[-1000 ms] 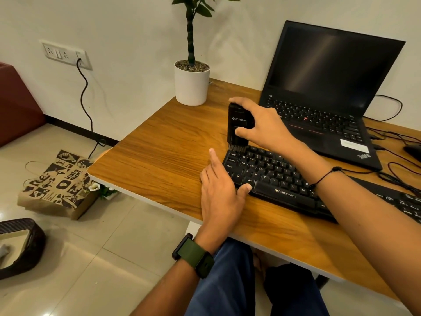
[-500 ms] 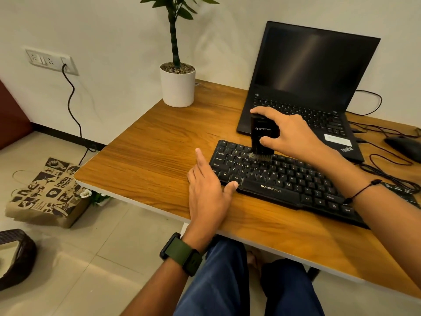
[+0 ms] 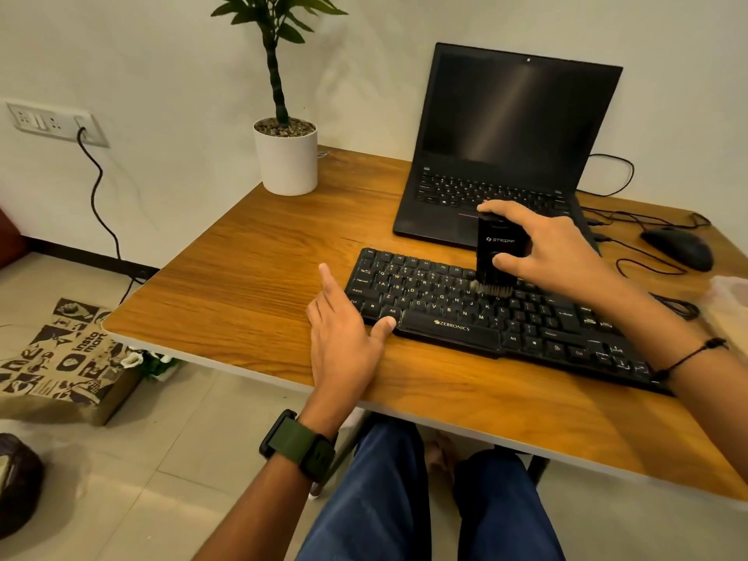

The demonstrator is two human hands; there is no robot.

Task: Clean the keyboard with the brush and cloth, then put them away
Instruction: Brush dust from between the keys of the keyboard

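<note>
The brushing step looks to be in hand: the right hand [image 3: 554, 253] grips the black brush [image 3: 497, 253] upright, thumb on its near face and fingers curled over its top and far side, with the bristles touching the upper letter rows near the middle of the keyboard [image 3: 498, 313]. The keyboard lies on the wooden surface [image 3: 251, 277] just in front of the open laptop [image 3: 502, 143], its left end near the left hand [image 3: 344, 338] and its right end running under the right forearm. The left hand lies flat on the surface, fingers straight and together pointing away from the person, holding nothing; its thumb presses against the keyboard's front edge near the left Alt key, apparently to steady the board. The right wrist is raised above the keys and the forearm crosses the keyboard's right part from the lower right. By my judgement only part of the board is covered so far, so the next move calls for sweeping the bristles along the rows toward the right end, with light pressure so the keys are not pressed hard, while the left thumb keeps the board from sliding. A pale blurred patch at the right edge may be the cloth, but it cannot be told for certain.
</note>
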